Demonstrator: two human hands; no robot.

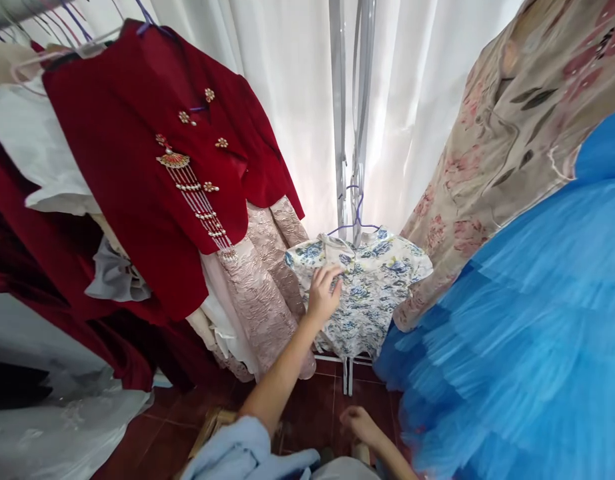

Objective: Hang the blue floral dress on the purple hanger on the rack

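Note:
A short-sleeved white blouse [365,300] with blue and green flower print hangs on a purple hanger [358,217] from a grey metal stand [340,120]. My left hand [325,293] reaches up to the blouse's front, just below the collar on its left side. Its fingers are extended and apart, lying over the cloth; whether they press on it is hard to see. Lower down, in front of my body, my right hand [357,423] hangs with fingers curled in and nothing visible in it.
On the left a rail holds a dark red jacket [137,133] with beaded ornaments and a pink textured dress [267,280]. A beige floral dress [457,173] and a blue ruffled tulle gown [532,313] crowd the right. White curtains [287,87] hang behind; the floor [312,407] is red tile.

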